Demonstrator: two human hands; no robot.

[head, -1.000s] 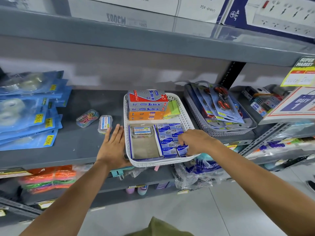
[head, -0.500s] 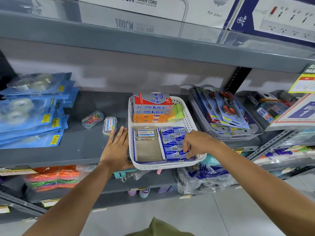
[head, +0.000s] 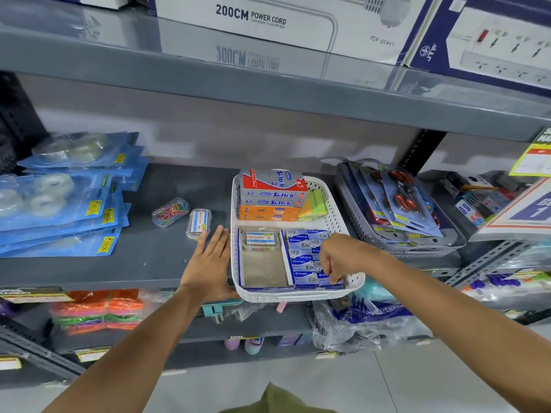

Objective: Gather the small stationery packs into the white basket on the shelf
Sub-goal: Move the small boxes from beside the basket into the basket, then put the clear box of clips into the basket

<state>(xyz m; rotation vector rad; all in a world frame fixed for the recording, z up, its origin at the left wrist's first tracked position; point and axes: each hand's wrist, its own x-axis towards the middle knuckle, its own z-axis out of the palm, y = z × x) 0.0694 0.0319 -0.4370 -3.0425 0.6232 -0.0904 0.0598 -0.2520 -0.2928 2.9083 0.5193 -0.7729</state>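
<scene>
Left hand flat, fingers extended together, right hand knuckles up, fingers curled downward

Views: a single head-worn wide-angle camera.
Position: at the person's head, standing before the grey shelf.
Facing: forward and down, onto the middle shelf level.
Nearness: close; both forearms reach in from the bottom edge.
Distortion: shelf edges bow toward the corners.

Bare shelf left of the white basket — open (two small packs behind) — grey tray crowds its right.
</scene>
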